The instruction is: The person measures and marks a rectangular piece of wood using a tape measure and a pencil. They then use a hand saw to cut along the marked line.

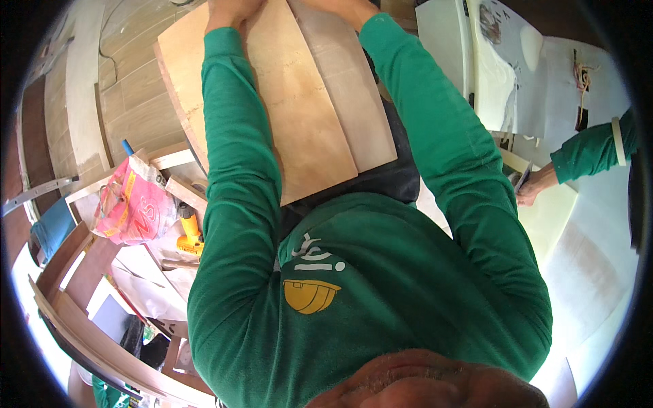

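Two overlapping sheets of thin plywood lie before me: a light tan one (303, 129) on the left, and a slightly greyer one (360, 102) showing along its right side. My left hand (235, 9) is at the top edge of the picture, over the tan sheet, with its fingers cut off from view. Farther right, my right hand (343, 8) is by the far end of the greyer sheet, and its fingers are also outside the picture. Whether either hand grips a sheet cannot be made out. Something black (391, 178) shows beneath the sheets' near edges.
To my left are a yellow power tool (190, 234), a pink plastic bag (132, 204) and wooden framing boards (102, 347). At right, a co-worker's hand (534, 187) holds a tool at a pale panel (554, 211). White panels (445, 47) stand at the upper right.
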{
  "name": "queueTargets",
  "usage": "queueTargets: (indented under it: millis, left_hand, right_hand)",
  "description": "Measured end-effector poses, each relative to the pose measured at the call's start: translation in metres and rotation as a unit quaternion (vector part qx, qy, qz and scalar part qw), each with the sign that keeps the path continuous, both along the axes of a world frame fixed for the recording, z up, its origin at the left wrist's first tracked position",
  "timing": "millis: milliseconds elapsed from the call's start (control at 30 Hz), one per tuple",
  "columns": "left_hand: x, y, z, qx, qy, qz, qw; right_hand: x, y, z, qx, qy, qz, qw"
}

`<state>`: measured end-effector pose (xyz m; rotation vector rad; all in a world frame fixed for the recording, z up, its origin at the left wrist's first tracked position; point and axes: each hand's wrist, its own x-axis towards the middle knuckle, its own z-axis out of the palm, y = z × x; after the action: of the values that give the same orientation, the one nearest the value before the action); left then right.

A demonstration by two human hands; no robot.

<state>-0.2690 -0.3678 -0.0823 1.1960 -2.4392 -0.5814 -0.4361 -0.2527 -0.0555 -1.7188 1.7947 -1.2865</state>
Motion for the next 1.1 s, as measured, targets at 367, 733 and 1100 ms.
queueTargets:
  millis: [367,733,1100]
  left_hand:
    - [0.003,-0.011,-0.012,-0.008,-0.006,-0.039,0.999]
    - [-0.003,-0.022,-0.027,-0.001,-0.017,-0.052,0.998]
    - [0.008,-0.011,-0.020,-0.067,0.046,-0.022,0.996]
  right_hand:
    - [0.039,0.185,0.035,0.231,0.031,0.019,0.972]
    - [0.084,0.345,0.096,0.455,-0.062,0.099,0.883]
    - [0.018,0.145,0.035,0.003,-0.068,-0.049,0.996]
